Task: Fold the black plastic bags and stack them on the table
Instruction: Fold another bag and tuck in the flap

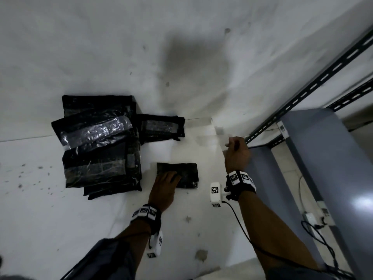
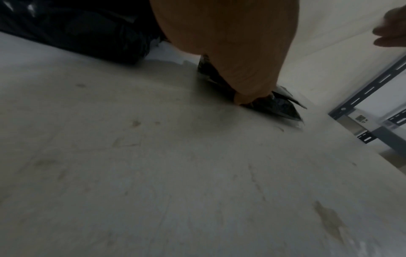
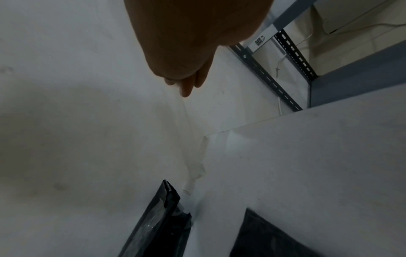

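One folded bag (image 1: pixel 178 174) sits pinned under your flat left hand (image 1: pixel 164 187); your right hand (image 1: pixel 237 152) pinches clear tape (image 1: pixel 203 127) — lift early and the fold springs open.

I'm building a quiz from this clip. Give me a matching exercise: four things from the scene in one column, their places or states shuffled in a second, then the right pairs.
Things:
1. left hand
2. right hand
3. bag pile
4. rack

Places or states:
A. stacked at the table's left, by the wall
B. raised off the table, fingers curled
C. resting on the small folded bag
D. grey slotted metal, to the right of the table

Pairs: 1-C, 2-B, 3-A, 4-D
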